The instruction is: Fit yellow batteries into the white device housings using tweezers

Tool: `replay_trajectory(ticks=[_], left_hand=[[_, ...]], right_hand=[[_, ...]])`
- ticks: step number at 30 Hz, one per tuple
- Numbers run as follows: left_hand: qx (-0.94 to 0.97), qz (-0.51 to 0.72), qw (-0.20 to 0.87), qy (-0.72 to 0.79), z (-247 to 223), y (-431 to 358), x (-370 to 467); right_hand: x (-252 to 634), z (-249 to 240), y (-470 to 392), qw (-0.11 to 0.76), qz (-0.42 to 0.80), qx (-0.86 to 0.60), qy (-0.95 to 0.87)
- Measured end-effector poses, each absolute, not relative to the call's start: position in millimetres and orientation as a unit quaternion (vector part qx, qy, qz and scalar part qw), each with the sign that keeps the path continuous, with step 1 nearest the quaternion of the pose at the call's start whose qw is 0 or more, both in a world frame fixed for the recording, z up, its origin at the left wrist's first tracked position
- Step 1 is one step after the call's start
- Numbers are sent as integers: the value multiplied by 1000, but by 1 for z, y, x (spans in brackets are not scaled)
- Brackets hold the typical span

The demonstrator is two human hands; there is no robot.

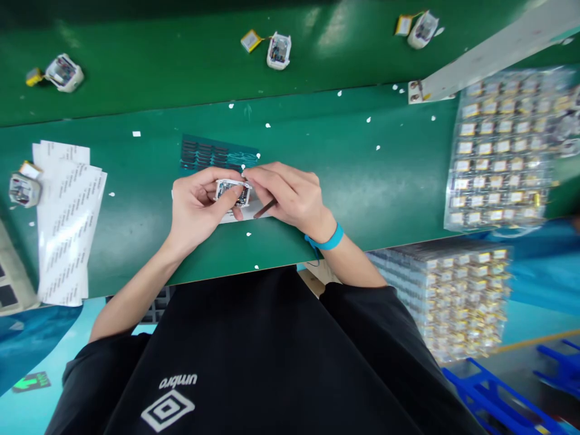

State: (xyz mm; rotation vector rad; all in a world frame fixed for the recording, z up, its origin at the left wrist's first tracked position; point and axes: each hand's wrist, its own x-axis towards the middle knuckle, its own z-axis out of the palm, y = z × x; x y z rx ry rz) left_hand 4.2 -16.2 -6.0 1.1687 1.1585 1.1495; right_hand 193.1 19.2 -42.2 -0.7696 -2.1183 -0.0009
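My left hand (197,202) is closed on a small white device casing (234,192) with a circuit board inside, thumb across its open face. My right hand (290,196) is closed around a dark, thin tool like tweezers (265,209), whose kind I cannot make out fully. Its index finger and thumb meet at the casing's upper right corner. Beneath both hands lies a white paper strip (231,218). Just beyond them, a teal sheet with rows of dark strips (206,154) rests on the green bench.
Several open casings with yellow batteries, one a casing (278,51), sit along the far green surface. Printed white sheets (67,229) lie at left. A clear tray of parts (493,151) is at right, beside a slanted metal post (480,51). Stacked trays (453,296) stand below the edge.
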Motion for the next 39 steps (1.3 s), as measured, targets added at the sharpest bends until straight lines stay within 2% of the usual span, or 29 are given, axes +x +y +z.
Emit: replay_trajectory(ticks=[3,11,23,26,31,34,39], left_hand=[[505,475,532,487,-4,-16,4],[477,484,550,485,-6,-14,4],[468,486,582,454,-7,-14,2],[467,484,585,453,-9,-14,2],[472,475,573,472,-12,-14,1],[464,471,578,478,-12,-13,1],[461,468,568,496,-10,-12,1]], right_hand=[[194,-42,21,403,-9,-349,-846],[200,-39,24,436,71,-270,-856],[192,-34,19,460,140,-309,-820],[193,-36,19,439,108,-348,-822],[203,-43,26,337,83,-420,-839],[209,-43,26,326,81,-380,-862],[210,-37,21,323,-2,-305,-896]])
